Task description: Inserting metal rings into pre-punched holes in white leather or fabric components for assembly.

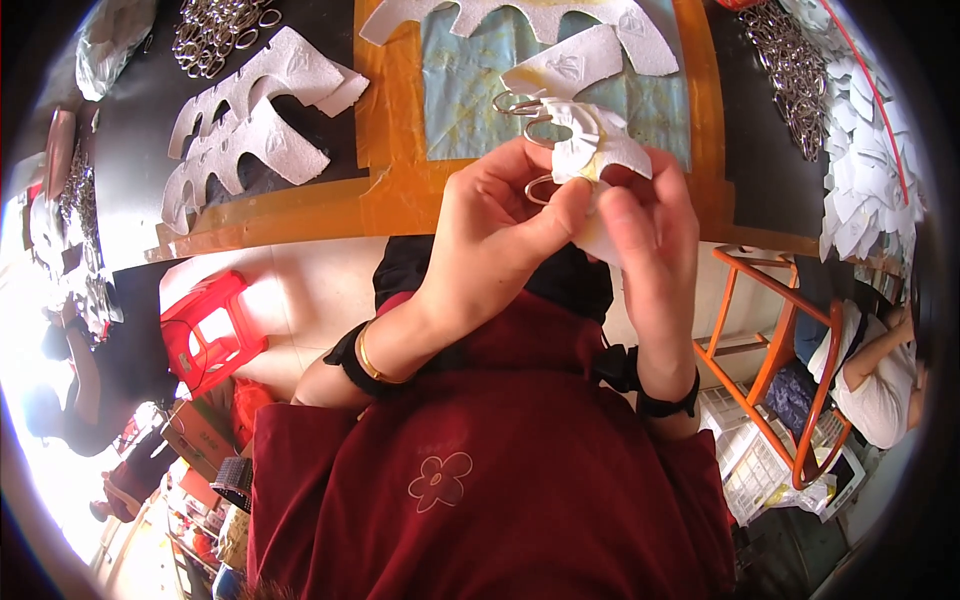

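Observation:
Both of my hands meet over the table's front edge, around a white fabric piece (600, 150) with metal rings (543, 131) looped into its folded tabs. My left hand (500, 220) pinches its left side near the rings, thumb on top. On the right side, my right hand (650, 215) grips the same piece between thumb and fingers. Some of the fingertips are hidden behind the fabric. Just beyond it, a white scalloped strip (560, 65) lies on the blue sheet (460, 120), which is bordered by brown tape (385, 110).
More scalloped strips (240, 160) lie on the table at left. Piles of metal rings (215, 35) sit at the back left and right. White cut pieces (865, 150) heap at far right. A red stool (215, 330), a wooden-framed chair (770, 370) and other people flank me.

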